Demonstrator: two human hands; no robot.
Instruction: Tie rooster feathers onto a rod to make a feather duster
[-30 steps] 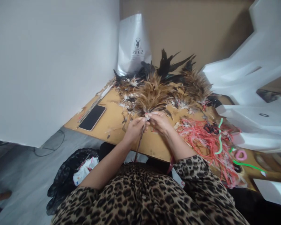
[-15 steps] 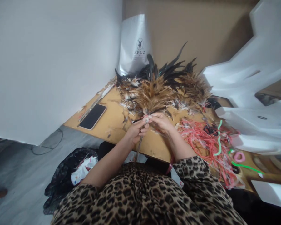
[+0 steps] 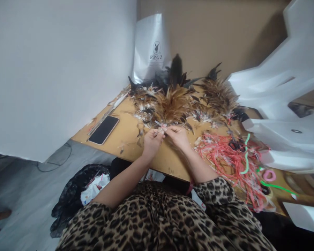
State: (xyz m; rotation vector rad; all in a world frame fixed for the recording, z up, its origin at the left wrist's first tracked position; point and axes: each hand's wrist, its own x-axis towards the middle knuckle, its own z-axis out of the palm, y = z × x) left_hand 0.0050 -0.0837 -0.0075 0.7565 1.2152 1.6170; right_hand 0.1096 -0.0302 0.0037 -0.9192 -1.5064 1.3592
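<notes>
A fan-shaped feather bundle (image 3: pixel 174 104), golden brown with a dark feather rising at its top, stands out from my fingertips over the table. My left hand (image 3: pixel 152 140) pinches the pale base of this bundle, its fingers curled. Thumb and fingers of my right hand (image 3: pixel 178 137) close on the same spot from the right. A bit of pink and white shows at the base just beyond my fingertips; its detail is too small to tell. Other brown and dark feathers (image 3: pixel 219 92) lie behind and to the right.
A dark phone (image 3: pixel 104 130) lies on the yellow table (image 3: pixel 131 137) to the left. Red and pink strands (image 3: pixel 225 153) are heaped at right, near white foam-like pieces (image 3: pixel 277 136). A silvery bag (image 3: pixel 149 45) stands behind. Below left is a black plastic bag (image 3: pixel 70 195).
The dark stem that hung below my left hand no longer shows. The bundle has turned, and a broad dark feather now stands upright at its top. Both hands remain together at its base.
</notes>
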